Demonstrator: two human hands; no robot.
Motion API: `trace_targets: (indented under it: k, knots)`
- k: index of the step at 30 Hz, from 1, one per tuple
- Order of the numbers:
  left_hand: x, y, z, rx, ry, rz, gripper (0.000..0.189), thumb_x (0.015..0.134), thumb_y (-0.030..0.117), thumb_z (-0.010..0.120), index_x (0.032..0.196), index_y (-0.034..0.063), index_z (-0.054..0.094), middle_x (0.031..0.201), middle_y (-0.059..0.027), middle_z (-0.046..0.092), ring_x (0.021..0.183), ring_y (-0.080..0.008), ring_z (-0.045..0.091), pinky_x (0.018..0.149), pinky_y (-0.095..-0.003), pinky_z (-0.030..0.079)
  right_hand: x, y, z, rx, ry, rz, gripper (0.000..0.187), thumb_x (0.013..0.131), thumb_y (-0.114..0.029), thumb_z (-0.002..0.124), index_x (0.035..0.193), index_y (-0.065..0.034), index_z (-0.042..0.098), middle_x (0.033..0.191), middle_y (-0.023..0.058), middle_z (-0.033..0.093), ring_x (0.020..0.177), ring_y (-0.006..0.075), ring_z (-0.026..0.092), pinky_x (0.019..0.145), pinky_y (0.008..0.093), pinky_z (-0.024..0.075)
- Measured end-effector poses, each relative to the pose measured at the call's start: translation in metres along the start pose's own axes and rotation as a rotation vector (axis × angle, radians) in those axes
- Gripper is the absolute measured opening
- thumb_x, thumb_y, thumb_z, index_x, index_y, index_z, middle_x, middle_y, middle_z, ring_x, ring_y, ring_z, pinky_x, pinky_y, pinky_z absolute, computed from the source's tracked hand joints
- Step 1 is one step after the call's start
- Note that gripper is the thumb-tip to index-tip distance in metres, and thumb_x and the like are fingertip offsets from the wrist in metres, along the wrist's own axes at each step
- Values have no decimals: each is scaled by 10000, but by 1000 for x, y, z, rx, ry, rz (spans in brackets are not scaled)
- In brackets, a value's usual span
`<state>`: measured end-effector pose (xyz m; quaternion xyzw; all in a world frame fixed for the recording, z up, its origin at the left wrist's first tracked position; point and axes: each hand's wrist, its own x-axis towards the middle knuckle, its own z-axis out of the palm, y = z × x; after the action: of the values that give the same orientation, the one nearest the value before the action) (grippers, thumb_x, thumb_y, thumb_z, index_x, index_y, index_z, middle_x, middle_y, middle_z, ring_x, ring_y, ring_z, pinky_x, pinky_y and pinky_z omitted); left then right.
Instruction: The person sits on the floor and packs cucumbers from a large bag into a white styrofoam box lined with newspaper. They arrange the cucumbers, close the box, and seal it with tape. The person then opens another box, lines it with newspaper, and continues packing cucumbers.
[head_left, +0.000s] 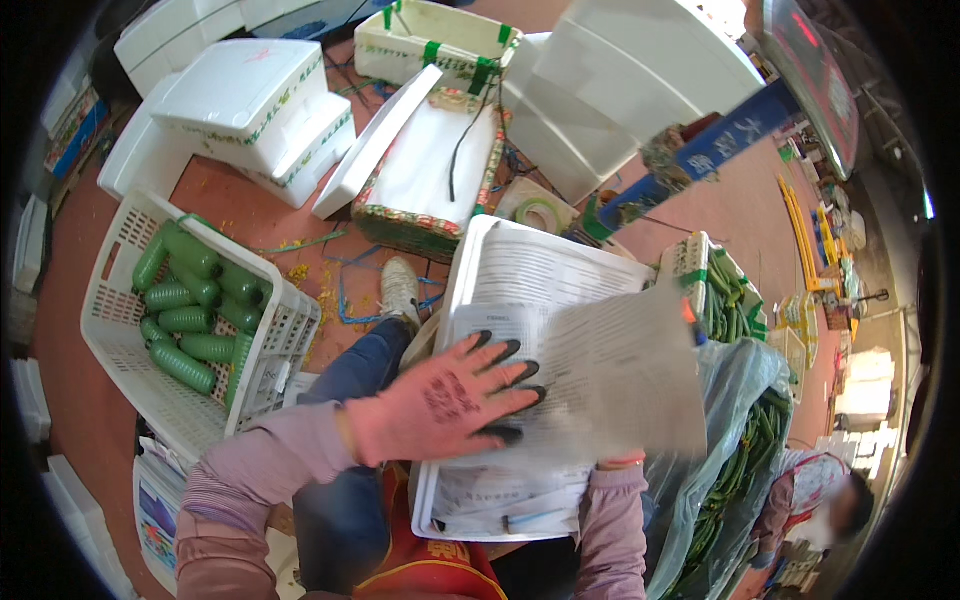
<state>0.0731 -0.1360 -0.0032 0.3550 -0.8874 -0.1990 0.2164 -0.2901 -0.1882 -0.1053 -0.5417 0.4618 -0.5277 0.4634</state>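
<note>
My left hand, in a pink glove with black fingertips, lies with fingers spread over printed paper. Beneath it is a white foam box in front of me, lined with printed sheets. A loose printed sheet is raised over the box's right side and blurred by motion. Only the pink cuff of my right hand shows below that sheet's lower edge; its fingers are hidden behind the paper. At the box's near end, paper and clear wrapping are visible.
To the left stands a white plastic crate of green, ribbed vegetables in wrapping. Foam boxes and a tape roll lie ahead. A blue post leans at right, near bagged long green vegetables and another person.
</note>
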Motion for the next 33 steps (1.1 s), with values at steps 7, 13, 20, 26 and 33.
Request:
trace_targets:
  k: [7,13,20,26,33]
  knots:
    - [4,13,21,180,-175,23,688,907,619,580,1475,242,493,1552,-131,398,1457,-390,318,1201,-586,200,8,-153,11,-160,295,-168,469,982,-185,558,1408,-8,471,1347,141,575,1223,278,569,1058,416,475]
    - [6,17,21,239,-211,8,690,917,640,537,1491,261,472,1580,-116,363,1490,-370,266,1224,-563,160,16,-126,91,-587,192,-418,509,805,11,542,1314,32,565,1261,227,605,1187,393,584,1038,489,452]
    - [25,55,-4,-445,573,-457,360,945,143,492,1268,59,627,1312,-132,600,1333,-304,487,1186,-455,282,18,-86,90,-766,187,-668,640,676,62,553,1314,7,555,1264,241,605,1117,432,598,978,489,490]
    - [55,53,8,-925,729,-715,236,896,106,651,1111,9,641,1057,-143,632,1061,-336,601,1071,-536,389,17,-86,95,-783,137,-945,506,697,34,635,1192,-66,594,1229,203,635,1091,408,608,935,503,502]
    - [-37,37,-1,194,867,-746,163,800,105,668,950,45,645,936,-151,637,957,-356,610,1050,-521,411,5,-116,102,-1032,60,-1036,215,737,-137,796,906,-238,708,1090,106,649,1028,336,596,965,586,492]
